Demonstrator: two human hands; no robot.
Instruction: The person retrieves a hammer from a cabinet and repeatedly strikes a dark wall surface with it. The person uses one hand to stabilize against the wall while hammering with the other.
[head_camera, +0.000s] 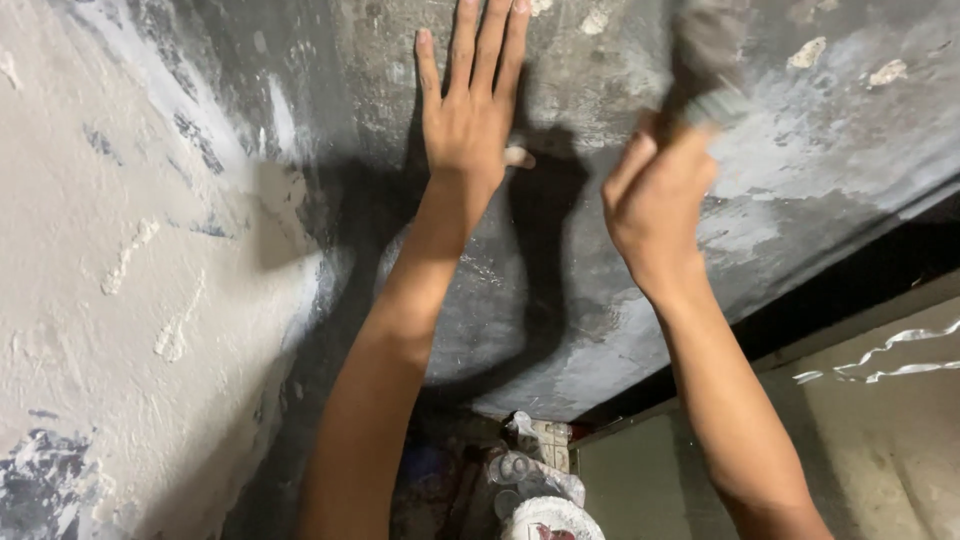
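My left hand (470, 110) lies flat against a dark grey wall (560, 300), fingers spread and pointing up, holding nothing. My right hand (655, 205) is closed around the handle of a brush (705, 60), whose blurred head is raised against the same wall near the top edge. The wall is dark and patchy, with pale flecks of plaster on it. Both forearms reach up from the bottom of the view.
A rough whitish plastered wall (120, 300) meets the dark wall at a corner on the left. Below, between my arms, lie crumpled plastic bags and a round white container (545, 515). A pale greenish surface (880, 430) with a white streak lies at the lower right.
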